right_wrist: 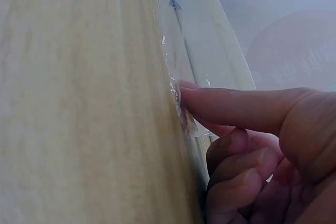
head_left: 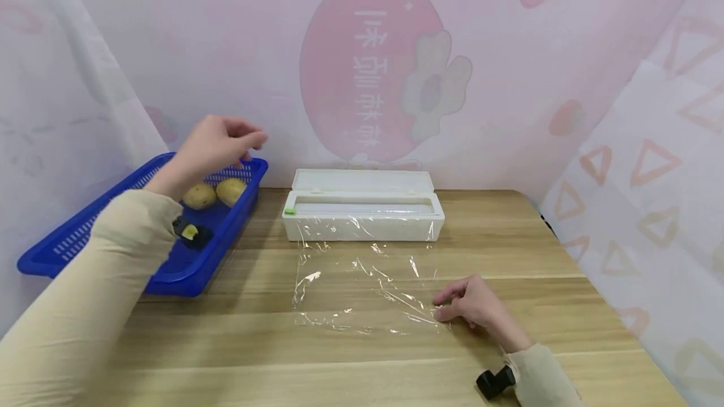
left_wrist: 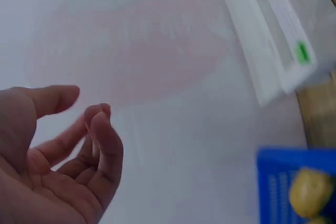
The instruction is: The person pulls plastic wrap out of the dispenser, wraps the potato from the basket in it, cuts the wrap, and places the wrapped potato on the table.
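A sheet of clear plastic wrap (head_left: 362, 281) stretches from a white wrap dispenser box (head_left: 362, 228) toward the near side of the table. My right hand (head_left: 475, 303) pinches its near right corner between thumb and forefinger; the right wrist view shows the film (right_wrist: 176, 87) at those fingertips. Raised over the far end of a blue basket (head_left: 212, 269), my left hand (head_left: 217, 143) has loosely bent fingers. In the left wrist view, thumb and forefinger of this left hand (left_wrist: 68, 150) are apart with nothing between them. Two potatoes (head_left: 230, 191) lie in the basket.
The dispenser's lid (head_left: 362, 179) stands raised at the back, against a pink printed curtain (head_left: 498, 105). A green piece (head_left: 290, 211) sits at the box's left end. The wooden table (head_left: 565, 306) ends in a slanting edge on the right.
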Tool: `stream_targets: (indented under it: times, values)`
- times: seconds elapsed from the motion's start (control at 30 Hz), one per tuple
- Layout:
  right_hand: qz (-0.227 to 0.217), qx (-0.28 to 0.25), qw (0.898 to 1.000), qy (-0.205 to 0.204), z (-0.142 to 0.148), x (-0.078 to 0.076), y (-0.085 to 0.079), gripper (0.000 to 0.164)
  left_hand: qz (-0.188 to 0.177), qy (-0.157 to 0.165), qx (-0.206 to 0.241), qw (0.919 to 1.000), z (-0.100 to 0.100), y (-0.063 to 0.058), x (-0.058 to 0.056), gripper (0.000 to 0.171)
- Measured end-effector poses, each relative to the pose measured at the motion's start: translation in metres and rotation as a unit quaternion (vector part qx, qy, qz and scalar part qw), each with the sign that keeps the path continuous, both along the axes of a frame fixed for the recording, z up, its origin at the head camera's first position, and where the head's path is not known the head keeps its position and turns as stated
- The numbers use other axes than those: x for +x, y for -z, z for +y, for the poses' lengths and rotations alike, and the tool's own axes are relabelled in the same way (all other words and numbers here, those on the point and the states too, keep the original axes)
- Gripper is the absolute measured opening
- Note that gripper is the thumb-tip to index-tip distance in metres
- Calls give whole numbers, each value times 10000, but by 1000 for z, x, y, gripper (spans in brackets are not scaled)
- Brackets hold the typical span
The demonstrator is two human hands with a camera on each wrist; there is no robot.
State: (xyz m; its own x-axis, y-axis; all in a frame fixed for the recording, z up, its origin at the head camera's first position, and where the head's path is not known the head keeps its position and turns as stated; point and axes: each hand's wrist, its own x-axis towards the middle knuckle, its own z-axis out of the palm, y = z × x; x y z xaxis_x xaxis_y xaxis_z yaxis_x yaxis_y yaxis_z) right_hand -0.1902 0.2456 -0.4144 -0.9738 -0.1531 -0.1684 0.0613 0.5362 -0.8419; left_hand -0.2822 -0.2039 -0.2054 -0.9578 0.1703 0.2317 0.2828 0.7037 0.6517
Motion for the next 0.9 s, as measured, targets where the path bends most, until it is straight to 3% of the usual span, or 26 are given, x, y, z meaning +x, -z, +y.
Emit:
stream_targets:
  times: [0.17,0.33,0.5,0.73,0.9]
  values:
    - [-5,-12,10000,-1,-1,4,1,24,-158,150,-47,9998,-52,21,-24,58]
    - [-60,11,10000,21,3,9,0,25,-649,295,126,9974,-87,45,-35,60]
    - [-93,-69,9999,31,8,14,-4,26,-897,376,297,9948,-100,60,-44,63]
    - [-88,-243,9996,-66,8,20,-2,25,-962,325,482,9937,-114,85,-66,62]
    - [-187,-340,9992,-91,3,24,-1,26,-1086,131,299,9935,-131,107,-67,65]
